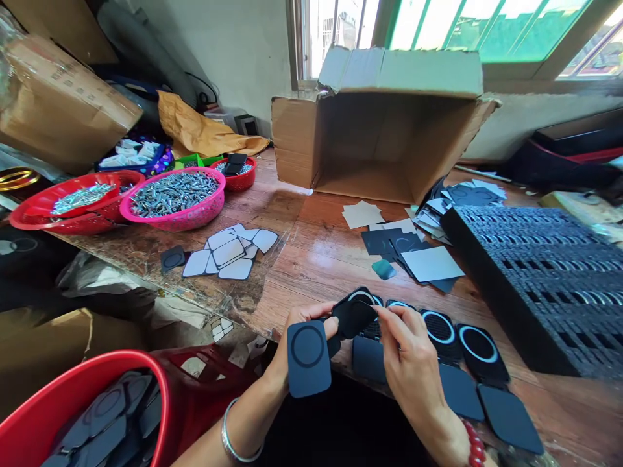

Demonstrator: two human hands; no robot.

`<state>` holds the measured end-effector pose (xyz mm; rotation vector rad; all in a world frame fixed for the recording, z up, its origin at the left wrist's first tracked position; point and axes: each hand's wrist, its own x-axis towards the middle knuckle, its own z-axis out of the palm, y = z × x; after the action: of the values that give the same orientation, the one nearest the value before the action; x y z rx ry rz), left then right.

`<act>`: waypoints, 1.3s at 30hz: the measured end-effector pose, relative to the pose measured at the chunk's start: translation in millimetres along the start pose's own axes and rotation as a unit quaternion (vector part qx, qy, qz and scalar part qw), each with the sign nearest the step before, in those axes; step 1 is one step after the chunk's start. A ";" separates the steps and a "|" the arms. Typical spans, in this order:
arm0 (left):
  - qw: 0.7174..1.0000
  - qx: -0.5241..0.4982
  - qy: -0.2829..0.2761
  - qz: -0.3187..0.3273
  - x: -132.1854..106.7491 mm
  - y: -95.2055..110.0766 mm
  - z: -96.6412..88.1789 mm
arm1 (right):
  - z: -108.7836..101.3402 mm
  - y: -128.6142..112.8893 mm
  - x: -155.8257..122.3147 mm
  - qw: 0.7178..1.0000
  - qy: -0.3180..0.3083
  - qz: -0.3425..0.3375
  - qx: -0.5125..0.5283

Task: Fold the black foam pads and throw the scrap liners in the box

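Left hand [302, 329] was closed on two parts. The ring-marked pad [308, 358] hung below the lower fingers with its face towards the camera, likely parked there so that thumb and forefinger were free. Those two steadied the black piece [354, 316], held just above the table edge at 6 o'clock.

Right hand [413, 366] had thumb and forefinger pinched on the right edge of the black piece and the other fingers curled loosely. A two-handed pinch suits something thin and floppy. I couldn't tell whether a film was lifting.

Materials:
- ring-marked pad: matte dark blue, a rounded square that looked rubbery, with a debossed circle.
- black piece: thinner, bent slightly.
- finished row [479, 347] at 3 o'clock of the hands: glossy black faces with white rings. They lay in line along the near edge, probably for an easy reach.
- flat pads [509, 418] at 4 o'clock: plain matte backs.
- backing sheets [431, 263] at 1 o'clock: paper squares in a loose heap.
- black tray stack [545, 272] at 2 o'clock: rigid slotted plastic.
- cardboard box [379, 130] at 12 o'clock: on its side, mouth facing the person.
- pink basket [172, 194] at 10 o'clock: full of small metal parts.
- red bucket [87, 402] at 8 o'clock, below the table: more dark pads.
- wooden table [316, 253]: worn varnish.
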<state>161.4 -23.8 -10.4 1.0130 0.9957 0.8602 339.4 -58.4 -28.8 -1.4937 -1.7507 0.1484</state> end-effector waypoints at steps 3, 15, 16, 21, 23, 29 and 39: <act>1.000 0.002 0.006 0.005 1.3 0.8 1.3 | 1.1 0.5 1.7 0.998 0.038 -0.037 -0.016; 1.000 -0.015 -0.016 -0.020 -2.6 3.4 2.5 | -13.8 4.0 22.5 0.959 0.005 0.237 0.154; 1.000 -0.010 -0.015 -0.022 -2.7 4.3 2.3 | -14.1 4.4 23.0 0.957 0.008 0.240 0.163; 1.000 0.019 0.002 -0.012 -2.9 2.3 -0.4 | -14.9 3.9 22.9 0.953 0.004 0.244 0.178; 1.000 0.013 -0.014 -0.023 -2.3 1.0 -0.8 | -15.6 2.8 23.4 0.954 0.002 0.246 0.172; 0.999 -0.001 -0.036 -0.025 -0.1 1.6 2.7 | -15.0 1.5 22.8 0.961 -0.003 0.248 0.125; 0.994 -0.066 -0.034 -0.078 3.9 -7.9 3.4 | -22.9 8.8 26.9 0.971 -0.097 0.201 0.082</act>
<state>166.7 -23.6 -18.2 0.8346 0.9342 0.7475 361.5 -41.6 -5.3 -1.7376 -1.5175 0.6506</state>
